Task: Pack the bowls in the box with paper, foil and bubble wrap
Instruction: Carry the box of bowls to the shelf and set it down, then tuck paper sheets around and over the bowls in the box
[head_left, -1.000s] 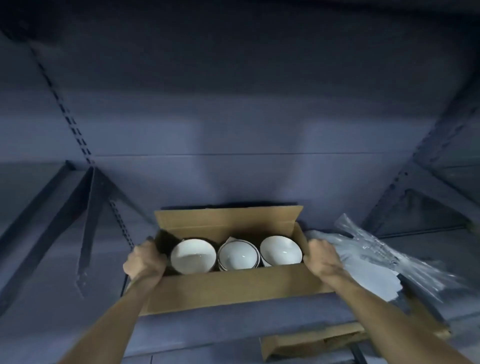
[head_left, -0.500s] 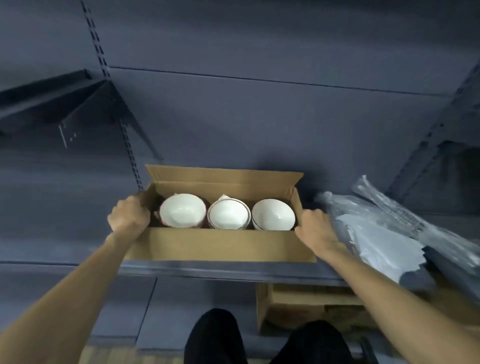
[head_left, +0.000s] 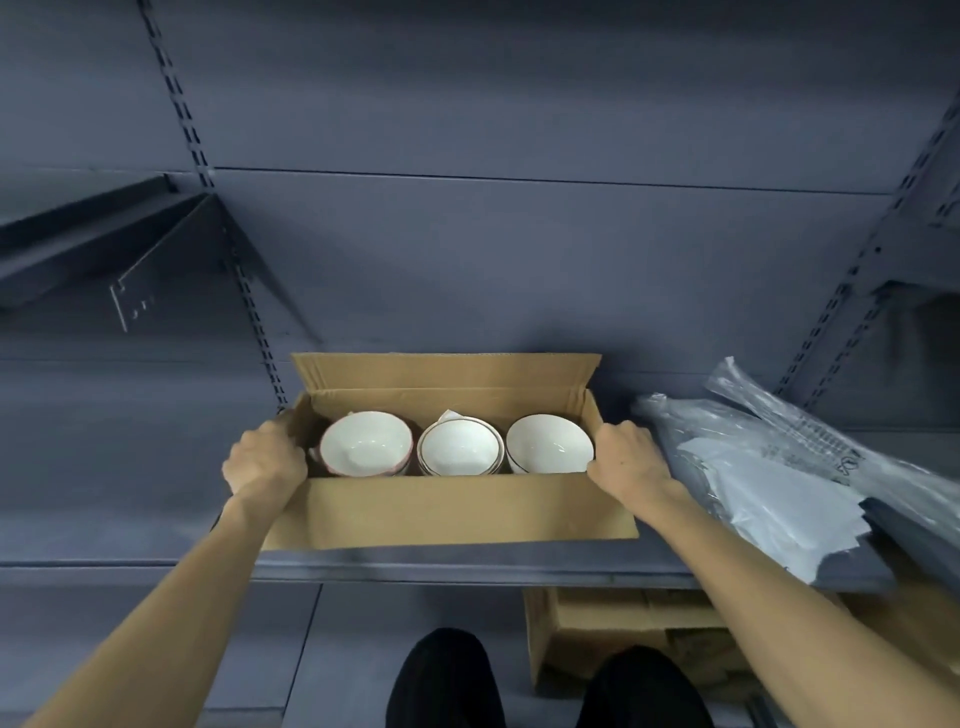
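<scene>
Box (head_left: 447, 512) now lower on the shelf (head_left: 467, 569), left hand (head_left: 265, 465) and right hand (head_left: 626, 462) gripping its ends, three bowls (head_left: 460, 454) between the hands.

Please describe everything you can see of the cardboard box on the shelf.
The cardboard box is long, brown and corrugated, open at the top, with its rear flap standing up. It sits on the grey shelf, near the front edge. Inside, three white bowls stand in a row. The left hand grips its left end and the right hand grips its right end.
</scene>
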